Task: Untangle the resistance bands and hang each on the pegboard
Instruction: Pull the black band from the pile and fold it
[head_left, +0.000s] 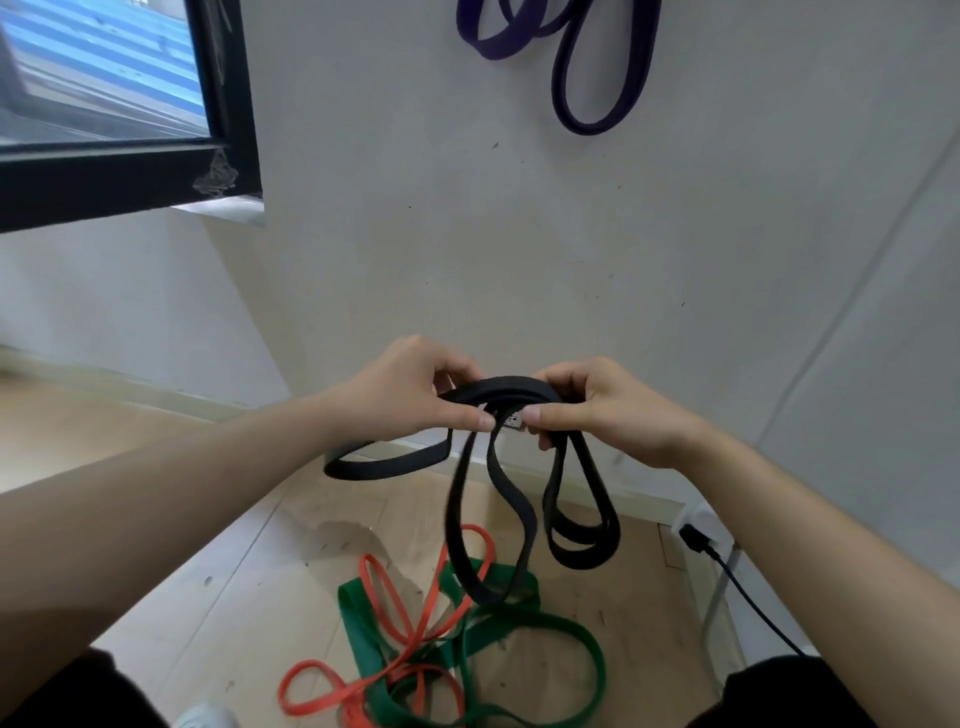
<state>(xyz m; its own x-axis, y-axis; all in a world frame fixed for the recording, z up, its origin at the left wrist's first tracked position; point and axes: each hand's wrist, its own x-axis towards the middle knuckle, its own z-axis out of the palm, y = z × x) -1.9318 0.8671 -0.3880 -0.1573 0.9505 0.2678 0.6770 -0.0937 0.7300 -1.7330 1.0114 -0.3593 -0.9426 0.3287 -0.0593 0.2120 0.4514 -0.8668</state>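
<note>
Below purple band (589, 126), head view: black band (511, 385) was bunched between both hands, loops dangling toward floor (234, 571).
Left hand (410, 389): thumb and forefinger pinched black band's top fold.
Right hand (608, 410): thumb and curled fingers pinched same fold, just beside left hand.
Farther below purple band: green band (571, 629) and orange band (311, 665) lay crossed on floor; whether black loop touched them, cannot tell.
Step judged: freeing black band.
Do well: follow one strand, feed loops out singly, lift clear of floor pile, no hard pulling.
</note>
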